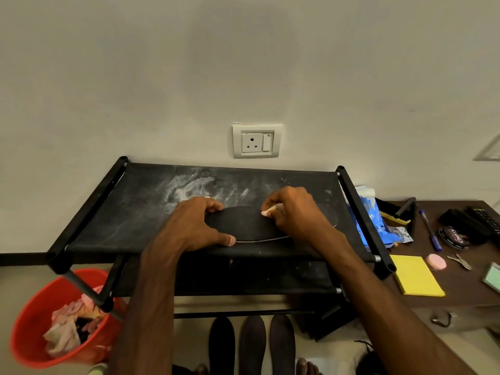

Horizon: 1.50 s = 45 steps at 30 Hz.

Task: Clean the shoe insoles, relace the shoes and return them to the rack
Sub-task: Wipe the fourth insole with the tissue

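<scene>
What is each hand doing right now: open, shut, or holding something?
Left hand: grips the left end of the flat black shoe insole on the black fabric rack.
Right hand: pinches a small white wipe against that insole.

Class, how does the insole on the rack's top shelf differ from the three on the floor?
The shelf insole lies on the rack; the floor insoles lie below it. The shelf insole runs sideways; the floor insoles point toward the wall. The left hand grips the shelf insole and the right hand presses a wipe on it; the floor insoles lie untouched. All are dark and flat.
</scene>
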Each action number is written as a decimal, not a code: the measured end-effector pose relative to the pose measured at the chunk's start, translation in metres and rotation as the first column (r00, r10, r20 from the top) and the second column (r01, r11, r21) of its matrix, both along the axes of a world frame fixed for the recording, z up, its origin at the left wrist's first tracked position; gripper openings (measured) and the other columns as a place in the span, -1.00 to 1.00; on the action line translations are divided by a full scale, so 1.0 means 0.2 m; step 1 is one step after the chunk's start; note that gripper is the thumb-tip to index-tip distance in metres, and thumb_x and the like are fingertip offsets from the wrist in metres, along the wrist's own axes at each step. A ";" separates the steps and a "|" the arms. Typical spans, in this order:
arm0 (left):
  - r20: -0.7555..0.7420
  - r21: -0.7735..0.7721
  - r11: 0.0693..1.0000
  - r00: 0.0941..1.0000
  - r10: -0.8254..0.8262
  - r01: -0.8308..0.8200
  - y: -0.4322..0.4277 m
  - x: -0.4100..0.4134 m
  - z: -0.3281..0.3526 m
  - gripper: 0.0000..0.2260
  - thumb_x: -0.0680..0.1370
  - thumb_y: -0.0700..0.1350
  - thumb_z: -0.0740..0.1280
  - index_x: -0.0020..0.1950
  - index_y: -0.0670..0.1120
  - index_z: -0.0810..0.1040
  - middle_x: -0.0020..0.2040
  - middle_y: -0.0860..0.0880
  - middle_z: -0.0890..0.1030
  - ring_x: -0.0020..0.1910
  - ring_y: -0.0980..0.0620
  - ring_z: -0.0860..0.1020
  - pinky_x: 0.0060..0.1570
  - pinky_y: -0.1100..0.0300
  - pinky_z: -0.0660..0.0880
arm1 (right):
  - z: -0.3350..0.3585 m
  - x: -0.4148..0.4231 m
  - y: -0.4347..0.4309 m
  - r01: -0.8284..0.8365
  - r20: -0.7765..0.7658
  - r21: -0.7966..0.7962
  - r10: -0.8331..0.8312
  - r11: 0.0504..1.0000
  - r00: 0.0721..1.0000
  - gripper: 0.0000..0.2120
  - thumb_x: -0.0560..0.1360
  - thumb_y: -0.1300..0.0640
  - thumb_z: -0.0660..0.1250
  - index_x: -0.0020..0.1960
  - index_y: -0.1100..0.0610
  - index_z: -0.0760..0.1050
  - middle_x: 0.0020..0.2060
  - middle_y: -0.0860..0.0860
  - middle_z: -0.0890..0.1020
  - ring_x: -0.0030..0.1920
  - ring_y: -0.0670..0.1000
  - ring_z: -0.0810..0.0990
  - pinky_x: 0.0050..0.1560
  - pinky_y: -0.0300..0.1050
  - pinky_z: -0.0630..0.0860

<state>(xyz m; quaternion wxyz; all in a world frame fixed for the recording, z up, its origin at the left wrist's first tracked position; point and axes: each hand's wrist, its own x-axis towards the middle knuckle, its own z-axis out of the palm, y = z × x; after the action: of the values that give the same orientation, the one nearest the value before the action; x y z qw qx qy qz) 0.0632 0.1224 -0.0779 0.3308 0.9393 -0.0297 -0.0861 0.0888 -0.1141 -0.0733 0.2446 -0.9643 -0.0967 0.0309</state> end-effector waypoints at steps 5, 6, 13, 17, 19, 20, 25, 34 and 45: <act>-0.010 -0.046 0.998 0.999 0.048 -0.048 0.02 0.01 -0.03 -0.25 0.16 0.11 0.71 0.31 0.05 0.58 0.19 0.08 0.57 0.11 0.10 0.52 0.11 0.17 0.48 | 0.04 -0.11 0.11 -0.241 -0.012 -0.008 0.241 0.970 0.970 -0.81 0.46 0.27 0.48 -0.05 0.00 0.73 -0.12 -0.05 0.73 -0.11 -0.08 0.67 -0.04 -0.14 0.64; -0.010 -0.050 0.998 0.999 0.047 -0.047 0.02 0.01 -0.04 -0.26 0.16 0.11 0.71 0.30 0.05 0.57 0.19 0.09 0.57 0.11 0.10 0.52 0.09 0.18 0.47 | 0.05 -0.13 0.12 -0.273 -0.019 -0.012 0.273 0.962 0.962 -0.81 0.46 0.26 0.49 -0.05 -0.01 0.73 -0.14 -0.07 0.73 -0.13 -0.11 0.67 -0.07 -0.19 0.62; -0.047 -0.084 0.995 0.998 0.049 -0.053 0.01 0.00 -0.02 -0.28 0.20 0.07 0.70 0.31 0.04 0.54 0.20 0.09 0.54 0.15 0.08 0.51 0.18 0.12 0.49 | 0.05 -0.09 0.08 -0.234 -0.041 0.108 0.240 0.966 0.970 -0.94 0.48 0.16 0.54 -0.11 0.01 0.74 -0.26 -0.09 0.72 -0.21 -0.14 0.69 -0.09 -0.06 0.68; -0.071 -0.103 0.993 0.996 0.051 -0.058 0.00 0.00 -0.02 -0.29 0.22 0.05 0.70 0.32 0.04 0.53 0.21 0.08 0.52 0.16 0.07 0.50 0.13 0.16 0.45 | -0.01 0.03 0.01 0.070 0.003 0.090 -0.071 0.993 0.997 -0.94 0.48 0.14 0.52 -0.11 0.00 0.74 -0.26 -0.05 0.72 -0.18 -0.06 0.69 0.01 0.01 0.68; -0.075 -0.114 0.992 0.996 0.052 -0.061 0.00 0.00 -0.02 -0.29 0.23 0.03 0.70 0.32 0.03 0.53 0.21 0.08 0.52 0.17 0.06 0.50 0.12 0.17 0.44 | -0.02 0.06 0.02 0.143 0.024 0.069 -0.145 0.987 0.989 -0.88 0.48 0.20 0.48 -0.09 0.01 0.74 -0.19 0.00 0.73 -0.13 0.01 0.70 0.03 0.02 0.68; -0.074 -0.119 0.991 0.996 0.054 -0.063 0.00 0.00 -0.02 -0.29 0.23 0.02 0.70 0.32 0.03 0.53 0.21 0.07 0.52 0.16 0.06 0.50 0.12 0.17 0.44 | -0.02 0.07 0.03 0.141 0.034 0.038 -0.142 0.989 0.989 -0.85 0.48 0.24 0.45 -0.06 0.03 0.74 -0.15 0.03 0.73 -0.10 0.05 0.70 0.05 0.01 0.67; -0.063 -0.132 0.989 0.996 0.064 -0.072 0.00 0.00 -0.03 -0.28 0.21 0.00 0.71 0.31 0.02 0.54 0.18 0.07 0.54 0.12 0.07 0.51 0.05 0.21 0.43 | -0.03 0.01 0.18 -0.047 0.025 0.019 0.047 0.999 0.999 -0.89 0.52 0.21 0.46 -0.02 0.07 0.74 -0.09 0.04 0.73 -0.07 0.01 0.69 0.04 -0.01 0.67; -0.075 -0.185 0.980 0.996 0.057 -0.070 0.01 0.00 -0.04 -0.28 0.21 0.02 0.71 0.31 0.04 0.54 0.18 0.08 0.54 0.10 0.10 0.51 0.00 0.22 0.45 | -0.05 0.05 0.22 -0.058 0.049 0.106 0.053 0.993 0.997 -0.96 0.47 0.11 0.53 -0.09 0.01 0.75 -0.18 -0.03 0.74 -0.15 -0.05 0.69 -0.02 0.03 0.68; -0.079 -0.239 0.965 0.993 0.092 -0.109 0.02 -0.01 -0.06 -0.09 0.13 0.04 0.73 0.43 0.01 0.45 0.26 0.08 0.56 0.18 0.06 0.52 0.06 0.22 0.48 | -0.07 0.01 0.36 -0.153 0.173 0.043 0.144 0.987 0.974 -0.85 0.43 0.21 0.43 -0.07 0.06 0.75 -0.22 0.03 0.74 -0.24 0.00 0.68 -0.17 0.02 0.67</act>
<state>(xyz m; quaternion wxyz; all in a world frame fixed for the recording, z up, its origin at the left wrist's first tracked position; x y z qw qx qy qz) 0.0617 0.1257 -0.0900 0.4479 0.8887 0.0187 -0.0963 0.0917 -0.0421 -0.0875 0.2596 -0.9462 -0.1898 -0.0358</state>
